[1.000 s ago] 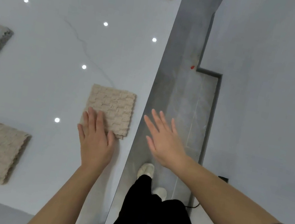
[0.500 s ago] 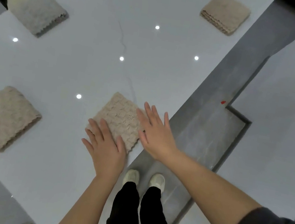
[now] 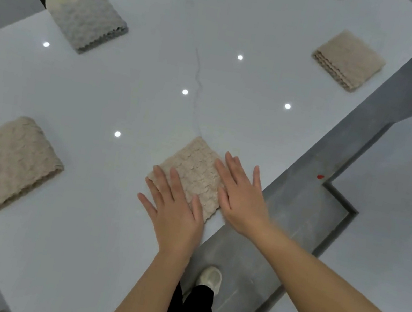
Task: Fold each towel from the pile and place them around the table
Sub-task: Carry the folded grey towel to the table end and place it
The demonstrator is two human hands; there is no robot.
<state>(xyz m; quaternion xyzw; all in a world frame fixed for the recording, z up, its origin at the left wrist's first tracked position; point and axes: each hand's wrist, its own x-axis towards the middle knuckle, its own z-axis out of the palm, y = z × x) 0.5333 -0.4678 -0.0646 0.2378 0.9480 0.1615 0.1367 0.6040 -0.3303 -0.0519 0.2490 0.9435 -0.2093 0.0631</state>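
Pressing the soft, likely light beige waffle-knit folded towel point(image 3: 194, 170) near the edge of the white desk point(image 3: 126, 104), the flat-fingered, empty left grip point(image 3: 176, 213) and right grip point(image 3: 243, 197) could best pinch its fold.

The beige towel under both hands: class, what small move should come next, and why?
Probably lift both hands away. The left hand and right hand lie flat on the beige towel, which is already a folded square near the edge of the table, like the other folded towels set around it.
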